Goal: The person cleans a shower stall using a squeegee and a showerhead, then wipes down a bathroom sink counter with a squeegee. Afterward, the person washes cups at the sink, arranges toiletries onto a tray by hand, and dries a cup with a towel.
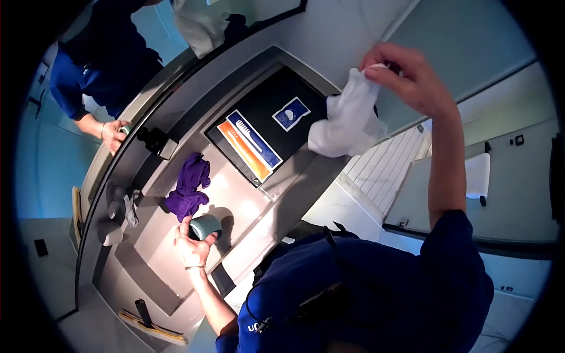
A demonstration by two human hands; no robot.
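Observation:
My left hand (193, 247) is wrapped round a grey-green cup (206, 226), which is tilted over the pale basin (244, 206). Just beyond the cup, a crumpled purple cloth (188, 187) lies in the basin, possibly a pair of gloves. Up on the right, my right hand (400, 73) pinches a white cloth (350, 115) by its top. The cloth hangs down in loose folds beside a black tray (262, 97). How much of the cup is gripped on its far side is hidden.
On the tray lie a blue and orange toothbrush packet (250, 145) and a small blue packet (291, 113). A mirror (53, 176) runs along the left. A yellow-edged brush or squeegee (152, 327) is at the lower left. A glass panel (488, 194) stands on the right.

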